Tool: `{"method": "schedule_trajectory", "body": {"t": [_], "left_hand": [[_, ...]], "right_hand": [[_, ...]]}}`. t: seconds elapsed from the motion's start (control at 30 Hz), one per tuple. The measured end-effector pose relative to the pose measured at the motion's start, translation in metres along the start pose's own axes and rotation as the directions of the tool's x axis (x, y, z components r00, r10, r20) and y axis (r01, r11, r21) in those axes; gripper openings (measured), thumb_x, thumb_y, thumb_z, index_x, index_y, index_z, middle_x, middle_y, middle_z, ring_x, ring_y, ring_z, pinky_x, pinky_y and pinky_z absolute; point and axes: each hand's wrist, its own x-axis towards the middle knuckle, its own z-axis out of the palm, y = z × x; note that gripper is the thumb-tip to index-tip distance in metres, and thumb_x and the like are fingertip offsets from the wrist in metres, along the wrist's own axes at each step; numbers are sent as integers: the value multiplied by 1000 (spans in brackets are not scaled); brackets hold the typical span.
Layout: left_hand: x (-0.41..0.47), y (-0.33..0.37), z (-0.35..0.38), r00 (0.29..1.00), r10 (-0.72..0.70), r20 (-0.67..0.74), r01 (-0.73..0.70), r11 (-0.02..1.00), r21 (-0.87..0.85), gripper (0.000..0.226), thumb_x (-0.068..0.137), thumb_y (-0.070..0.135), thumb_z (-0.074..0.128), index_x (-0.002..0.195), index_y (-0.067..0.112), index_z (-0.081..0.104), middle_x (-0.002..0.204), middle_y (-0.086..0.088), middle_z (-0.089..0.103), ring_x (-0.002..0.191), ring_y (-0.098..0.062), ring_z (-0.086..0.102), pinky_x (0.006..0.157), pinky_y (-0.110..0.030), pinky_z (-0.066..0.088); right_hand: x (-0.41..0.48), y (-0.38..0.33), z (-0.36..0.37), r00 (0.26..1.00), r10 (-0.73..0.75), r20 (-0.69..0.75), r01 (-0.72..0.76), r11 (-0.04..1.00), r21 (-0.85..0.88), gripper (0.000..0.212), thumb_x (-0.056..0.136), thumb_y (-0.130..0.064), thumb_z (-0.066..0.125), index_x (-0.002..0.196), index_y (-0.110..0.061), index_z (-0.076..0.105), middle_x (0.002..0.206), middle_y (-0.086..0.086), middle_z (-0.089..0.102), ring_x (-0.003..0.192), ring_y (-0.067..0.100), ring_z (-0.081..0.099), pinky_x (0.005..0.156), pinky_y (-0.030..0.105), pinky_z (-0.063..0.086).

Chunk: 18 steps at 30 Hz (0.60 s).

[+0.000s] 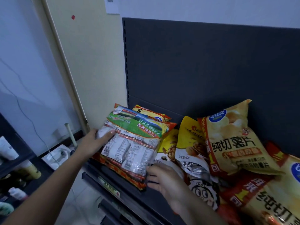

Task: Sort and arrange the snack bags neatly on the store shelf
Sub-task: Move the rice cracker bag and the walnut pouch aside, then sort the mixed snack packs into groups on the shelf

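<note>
A rice cracker bag point(131, 143) with a green and clear front lies on top of a small stack at the left end of the dark shelf point(146, 198). My left hand point(95, 140) grips its upper left edge, thumb on the front. My right hand point(164, 179) holds the stack's lower right corner. Behind the stack a yellow bag point(151, 113) peeks out. To the right lean yellow walnut bags point(188, 140), a large potato chip bag point(232, 140) and another chip bag point(272, 197) at the lower right. A white bag with a cartoon face point(203, 192) lies under my right wrist.
The dark back panel point(211, 70) rises behind the shelf. A cream wall point(90, 62) borders the shelf on the left. Lower shelves with price rails point(110, 189) sit below. A dark rack with bottles point(24, 172) stands at the far left.
</note>
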Motion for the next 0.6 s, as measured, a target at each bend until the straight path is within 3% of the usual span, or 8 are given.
{"method": "schedule_trajectory", "body": {"t": [0.2, 0.3, 0.37, 0.5, 0.6], "left_hand": [[-9, 10, -8, 999, -32, 37, 36, 992, -117, 95, 42, 83, 67, 112, 18, 61, 98, -1, 72, 82, -19, 71, 81, -43, 57], [-18, 12, -10, 999, -45, -24, 41, 988, -149, 92, 40, 78, 68, 105, 14, 61, 94, -1, 70, 82, -20, 69, 78, -40, 56], [-24, 13, -12, 997, -39, -65, 27, 985, -171, 81, 45, 72, 71, 100, 13, 62, 93, -3, 69, 81, -22, 67, 76, -40, 55], [-35, 11, -14, 981, -19, -191, -42, 949, -314, 29, 76, 31, 77, 93, 12, 62, 90, -7, 66, 68, -12, 61, 59, -25, 48], [-40, 12, -19, 965, -13, -261, -95, 914, -395, 27, 82, 23, 72, 101, 6, 63, 80, -2, 66, 53, -5, 62, 47, -17, 48]], "right_hand": [[17, -1, 9, 998, 28, 56, -38, 981, 189, 21, 90, -16, 60, 110, -10, 64, 102, 8, 72, 97, 22, 65, 88, 34, 50], [15, 2, 16, 998, -8, 64, -4, 983, 184, 22, 88, -18, 64, 110, -12, 63, 100, 3, 73, 95, 21, 67, 81, 30, 52], [14, 5, 17, 998, -35, 52, 26, 987, 159, 29, 87, -20, 66, 114, -12, 61, 105, 4, 72, 101, 24, 66, 82, 32, 52], [6, 3, 18, 994, -105, 25, 103, 991, 89, 25, 86, -26, 67, 110, -20, 63, 107, -1, 71, 104, 20, 65, 92, 38, 49], [-4, -4, 18, 983, -183, 19, 182, 982, 45, 29, 81, -32, 72, 108, -24, 63, 111, -4, 69, 109, 20, 61, 99, 42, 45]]}}
